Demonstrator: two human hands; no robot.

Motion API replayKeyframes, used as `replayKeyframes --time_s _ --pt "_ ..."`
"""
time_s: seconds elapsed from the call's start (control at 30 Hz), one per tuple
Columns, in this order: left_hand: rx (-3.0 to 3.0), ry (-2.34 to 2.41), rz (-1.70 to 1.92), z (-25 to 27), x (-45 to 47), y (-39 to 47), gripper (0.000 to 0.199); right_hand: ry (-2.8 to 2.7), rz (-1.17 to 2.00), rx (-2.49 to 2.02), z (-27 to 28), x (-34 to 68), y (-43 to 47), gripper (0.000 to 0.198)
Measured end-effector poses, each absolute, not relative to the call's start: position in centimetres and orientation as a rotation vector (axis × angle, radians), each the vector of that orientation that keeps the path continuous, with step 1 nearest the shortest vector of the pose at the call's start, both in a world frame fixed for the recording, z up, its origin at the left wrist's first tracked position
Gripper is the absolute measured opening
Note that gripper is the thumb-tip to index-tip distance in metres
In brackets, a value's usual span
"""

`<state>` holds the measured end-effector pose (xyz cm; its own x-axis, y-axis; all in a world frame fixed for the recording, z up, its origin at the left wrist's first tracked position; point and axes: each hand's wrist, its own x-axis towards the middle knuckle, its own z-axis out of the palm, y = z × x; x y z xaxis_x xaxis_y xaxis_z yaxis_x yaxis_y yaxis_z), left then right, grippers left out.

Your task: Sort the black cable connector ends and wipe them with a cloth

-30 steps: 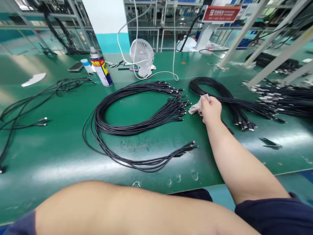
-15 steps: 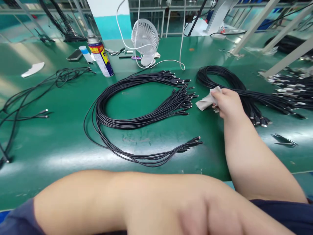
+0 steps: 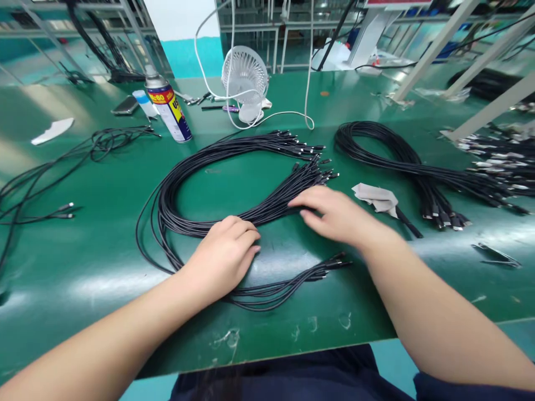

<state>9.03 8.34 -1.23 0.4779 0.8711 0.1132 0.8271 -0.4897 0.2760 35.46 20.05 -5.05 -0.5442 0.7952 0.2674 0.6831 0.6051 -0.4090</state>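
A bundle of black cables [image 3: 178,178] lies in a C-shaped curve on the green table, its metal-tipped connectors [image 3: 321,170] at the right. My left hand [image 3: 228,253] lies over the bundle's lower run, fingers loosely bent and thumb a little apart. At the bundle's connector end is my right hand [image 3: 330,214], with thumb and forefinger apart beside the cables. No cable shows lifted in either hand. In front, a smaller group of cables [image 3: 288,287] runs out from under my left hand. A crumpled grey cloth [image 3: 376,197] rests right of my right hand, against a short black piece [image 3: 409,223].
At the right lie another coiled cable bundle [image 3: 376,133], tweezers [image 3: 497,253] and a heap of connectors [image 3: 505,161]. A spray can [image 3: 169,111] and a small white fan [image 3: 246,78] stand behind. Loose cables [image 3: 54,167] spread at the left.
My right hand has let go of the cloth, now on the table, and moved left to the bundle. My left hand has come up from the bottom edge onto the cables.
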Motion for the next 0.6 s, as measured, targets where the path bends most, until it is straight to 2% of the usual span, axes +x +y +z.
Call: replayKeyframes --time_s 0.07,0.1,0.37,0.6 --pt "2.586 1.495 0.386 -2.4 8.6 7.9 0.022 -2.701 0.344 -0.896 -5.1 32.9 18.9 0.037" --pt "2.605 1.491 0.399 -2.9 8.5 7.8 0.022 -2.721 0.331 -0.891 -5.1 31.9 18.5 0.039" --pt "2.647 1.488 0.427 -3.6 8.4 8.0 0.021 -2.841 0.301 -0.993 -3.4 30.5 16.8 0.032" --pt "2.723 1.513 0.322 -3.2 8.9 6.9 0.021 -2.92 0.256 -1.146 -2.8 30.4 16.4 0.041"
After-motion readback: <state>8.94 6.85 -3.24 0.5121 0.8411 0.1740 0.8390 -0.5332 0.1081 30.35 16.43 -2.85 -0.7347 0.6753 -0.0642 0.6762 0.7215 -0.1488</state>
